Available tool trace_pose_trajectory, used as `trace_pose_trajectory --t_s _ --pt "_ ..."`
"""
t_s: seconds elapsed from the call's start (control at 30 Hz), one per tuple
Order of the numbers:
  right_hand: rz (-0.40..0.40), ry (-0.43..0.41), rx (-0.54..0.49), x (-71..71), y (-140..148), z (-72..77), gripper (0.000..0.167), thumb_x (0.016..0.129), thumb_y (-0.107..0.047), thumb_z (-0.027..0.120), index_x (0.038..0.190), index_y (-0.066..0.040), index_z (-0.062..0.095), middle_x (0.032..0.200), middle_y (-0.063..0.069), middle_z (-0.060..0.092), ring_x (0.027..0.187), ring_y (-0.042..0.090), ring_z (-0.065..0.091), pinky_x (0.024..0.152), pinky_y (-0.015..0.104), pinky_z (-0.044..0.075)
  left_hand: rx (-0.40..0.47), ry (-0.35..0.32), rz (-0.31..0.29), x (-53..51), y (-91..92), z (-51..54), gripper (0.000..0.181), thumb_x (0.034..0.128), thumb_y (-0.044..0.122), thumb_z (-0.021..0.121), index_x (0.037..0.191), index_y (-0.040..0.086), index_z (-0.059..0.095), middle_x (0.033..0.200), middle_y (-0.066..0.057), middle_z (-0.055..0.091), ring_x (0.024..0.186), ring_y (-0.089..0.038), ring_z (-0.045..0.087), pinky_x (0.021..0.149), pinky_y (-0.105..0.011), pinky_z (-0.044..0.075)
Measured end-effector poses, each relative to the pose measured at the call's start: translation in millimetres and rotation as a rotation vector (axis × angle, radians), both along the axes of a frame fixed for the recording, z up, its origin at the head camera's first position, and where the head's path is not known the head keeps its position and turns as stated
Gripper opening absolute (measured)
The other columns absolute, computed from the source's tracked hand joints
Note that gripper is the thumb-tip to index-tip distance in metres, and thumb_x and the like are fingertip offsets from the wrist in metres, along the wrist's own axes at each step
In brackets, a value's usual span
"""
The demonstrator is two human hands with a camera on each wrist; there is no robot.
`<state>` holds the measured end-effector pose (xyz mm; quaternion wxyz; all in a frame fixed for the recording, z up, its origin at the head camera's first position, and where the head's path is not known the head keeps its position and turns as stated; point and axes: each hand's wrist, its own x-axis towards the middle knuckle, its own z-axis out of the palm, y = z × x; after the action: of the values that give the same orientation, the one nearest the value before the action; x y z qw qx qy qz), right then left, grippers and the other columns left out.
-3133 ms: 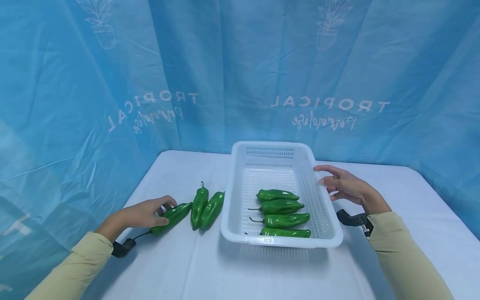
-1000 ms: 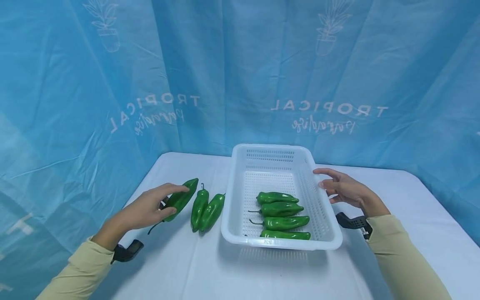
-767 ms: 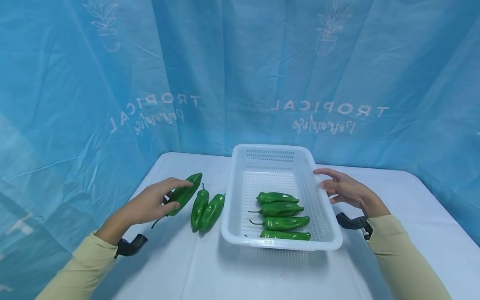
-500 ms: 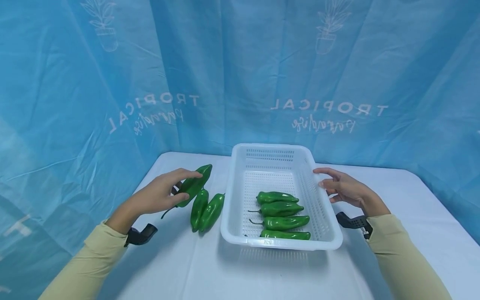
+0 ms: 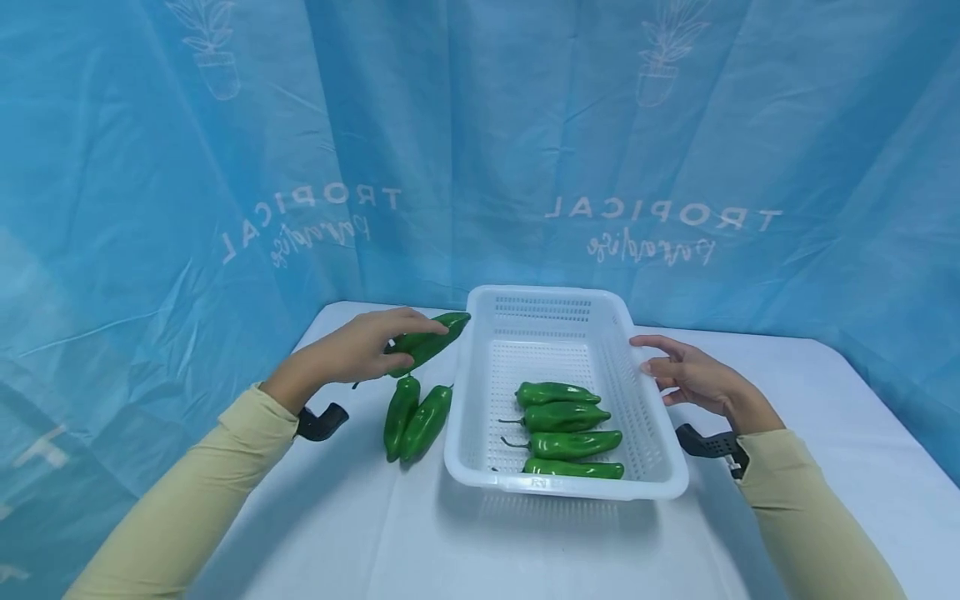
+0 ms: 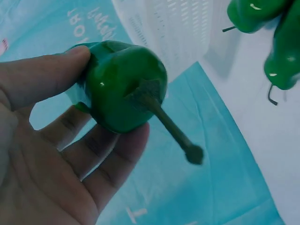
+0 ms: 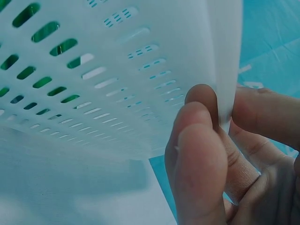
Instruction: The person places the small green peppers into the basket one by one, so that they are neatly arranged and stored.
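Observation:
My left hand [image 5: 367,343] grips a long green pepper [image 5: 433,343] above the table, with the pepper's tip close to the left rim of a white plastic basket [image 5: 487,477]. In the left wrist view, thumb and fingers curl round the pepper [image 6: 129,89], and its stem points toward the camera. My right hand [image 5: 693,375] pinches the basket's right rim. Seen from the right wrist, the thumb and fingers lie on both sides of that rim [image 7: 227,56]. Several green peppers [image 5: 566,417] lie in a column in the basket's near half.
Two more green peppers, one [image 5: 401,418] beside the other [image 5: 426,423], lie on the white-covered table [image 5: 390,533] left of the basket. A blue printed curtain [image 5: 495,167] hangs behind the table and along its left side.
My left hand has lifted the pepper from the table's left side and carried it right and away from me, past the two lying peppers, to the basket. My right hand stays at the rim.

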<state>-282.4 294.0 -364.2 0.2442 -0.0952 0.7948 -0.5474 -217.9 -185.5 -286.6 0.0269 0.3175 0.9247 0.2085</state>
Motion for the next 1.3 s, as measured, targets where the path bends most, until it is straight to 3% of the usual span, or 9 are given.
trace_pose_trajectory --t_s 0.23,0.37,0.53,0.87,1.13,1.3 --pt "-0.001 -0.004 -0.015 -0.7 2.3 -2.2 0.065 0.098 -0.021 0.061 0.153 -0.014 0.026 0.109 -0.010 0.069 0.091 0.017 0.073 0.073 0.038 0.061 -0.071 -0.056 -0.078 -17.8 33.2 14.9 0.055 0.0947 0.007 0.063 0.146 0.024 0.051 0.152 -0.005 0.048 0.143 -0.029 0.043 0.109 -0.050 0.045" --pt "0.006 -0.004 -0.022 -0.7 2.6 -3.4 0.065 0.098 -0.021 0.061 0.153 -0.014 0.026 0.110 -0.010 0.070 0.091 0.017 0.073 0.073 0.038 0.061 -0.075 -0.057 -0.126 -24.9 45.6 18.3 0.053 0.0939 0.006 0.064 0.144 0.022 0.053 0.151 -0.003 0.051 0.143 -0.026 0.044 0.112 -0.047 0.043" --pt "0.008 0.000 -0.015 -0.5 1.4 -2.4 0.067 0.098 -0.022 0.061 0.154 -0.014 0.025 0.110 -0.010 0.069 0.091 0.017 0.073 0.073 0.038 0.061 -0.109 -0.055 -0.146 -29.6 56.7 19.0 0.051 0.0945 0.007 0.065 0.142 0.022 0.055 0.149 -0.001 0.052 0.143 -0.023 0.045 0.112 -0.046 0.044" --pt "0.002 -0.009 -0.019 -1.6 1.1 -3.1 0.065 0.099 -0.023 0.061 0.153 -0.016 0.026 0.110 -0.011 0.070 0.091 0.016 0.073 0.073 0.037 0.061 -0.110 -0.065 -0.172 -49.6 94.8 16.3 0.050 0.0963 0.008 0.063 0.143 0.022 0.052 0.151 -0.001 0.048 0.144 -0.021 0.042 0.113 -0.043 0.043" --pt "-0.003 -0.010 -0.012 -0.8 2.9 -3.0 0.064 0.099 -0.024 0.060 0.153 -0.017 0.027 0.110 -0.012 0.068 0.091 0.016 0.073 0.073 0.038 0.061 -0.126 -0.161 -0.198 -69.0 126.8 3.4 0.051 0.0954 0.007 0.063 0.143 0.021 0.052 0.155 -0.001 0.045 0.147 -0.020 0.038 0.114 -0.040 0.041" --pt "0.002 -0.007 0.001 -0.1 3.6 -1.2 0.066 0.098 -0.024 0.061 0.154 -0.016 0.026 0.111 -0.011 0.067 0.093 0.017 0.072 0.075 0.039 0.061 -0.126 -0.207 -0.181 -81.1 138.6 -7.5 0.052 0.0948 0.007 0.064 0.143 0.024 0.053 0.156 0.001 0.044 0.136 -0.021 0.049 0.097 -0.037 0.047"
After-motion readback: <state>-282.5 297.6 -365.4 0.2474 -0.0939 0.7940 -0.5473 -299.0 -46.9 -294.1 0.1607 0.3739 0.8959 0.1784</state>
